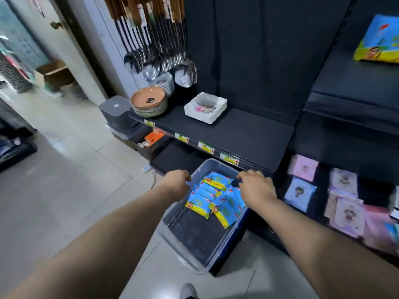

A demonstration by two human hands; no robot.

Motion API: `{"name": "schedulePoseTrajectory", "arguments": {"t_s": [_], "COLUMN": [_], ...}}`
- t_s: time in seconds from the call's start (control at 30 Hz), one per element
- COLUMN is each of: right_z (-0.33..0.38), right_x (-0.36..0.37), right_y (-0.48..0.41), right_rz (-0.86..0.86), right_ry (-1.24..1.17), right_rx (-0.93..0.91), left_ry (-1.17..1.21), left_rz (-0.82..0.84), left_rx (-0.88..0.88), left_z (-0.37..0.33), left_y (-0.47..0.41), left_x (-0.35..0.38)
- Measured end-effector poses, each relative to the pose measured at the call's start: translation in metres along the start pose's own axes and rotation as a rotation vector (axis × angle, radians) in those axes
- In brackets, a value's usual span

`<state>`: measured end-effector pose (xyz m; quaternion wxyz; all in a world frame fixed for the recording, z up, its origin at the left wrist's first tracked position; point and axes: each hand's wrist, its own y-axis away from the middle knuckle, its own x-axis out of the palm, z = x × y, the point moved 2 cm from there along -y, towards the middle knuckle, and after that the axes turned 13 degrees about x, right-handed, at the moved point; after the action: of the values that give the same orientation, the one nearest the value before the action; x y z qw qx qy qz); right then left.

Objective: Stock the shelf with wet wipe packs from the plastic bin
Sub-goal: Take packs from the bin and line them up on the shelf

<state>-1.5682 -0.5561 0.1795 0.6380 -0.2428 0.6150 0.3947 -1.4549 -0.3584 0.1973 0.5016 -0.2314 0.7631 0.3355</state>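
A clear plastic bin [172, 240] stands on the floor against the foot of a dark shelf [241, 134]. Several blue and yellow wet wipe packs [216, 197] lie heaped in its far half; the near half shows the bare dark bottom. My left hand [177, 181] is at the bin's left rim with its fingers curled over the edge. My right hand [257, 186] covers the right rim near the far corner, fingers curled down over it. A larger blue and yellow pack [380, 39] lies on an upper shelf at the far right.
On the shelf sit a stack of bowls [149, 102] and a white square dish [205, 106], with ladles [159, 61] hanging above. Pink and purple packets [343, 190] fill the lower right shelf. Price tags line the shelf edge. The floor on the left is tiled.
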Motion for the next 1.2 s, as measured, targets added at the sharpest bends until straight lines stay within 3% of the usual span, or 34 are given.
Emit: {"name": "schedulePoseTrajectory", "arguments": {"t_s": [0.17, 0.4, 0.63, 0.83, 1.0, 1.2], "right_z": [0.006, -0.011, -0.019, -0.023, -0.031, -0.030], "right_x": [0.043, 0.097, 0.161, 0.206, 0.223, 0.215], "right_y": [-0.008, -0.018, -0.074, -0.098, -0.097, -0.103], "right_rz": [0.132, 0.194, 0.266, 0.342, 0.215, 0.255], "right_ry": [-0.032, -0.128, -0.129, -0.038, -0.094, -0.091], "right_rx": [0.198, 0.275, 0.154, 0.074, 0.014, 0.027], "left_ry": [-0.001, 0.127, 0.200, 0.301, 0.228, 0.162], "left_rz": [0.127, 0.313, 0.373, 0.277, 0.189, 0.321], "left_rx": [0.028, -0.006, -0.054, -0.170, -0.219, -0.189], "left_z": [0.034, 0.040, 0.015, 0.012, 0.018, 0.020], "left_y": [-0.031, -0.080, -0.136, -0.178, -0.193, -0.188], "left_x": [0.025, 0.106, 0.192, 0.242, 0.259, 0.260]}}
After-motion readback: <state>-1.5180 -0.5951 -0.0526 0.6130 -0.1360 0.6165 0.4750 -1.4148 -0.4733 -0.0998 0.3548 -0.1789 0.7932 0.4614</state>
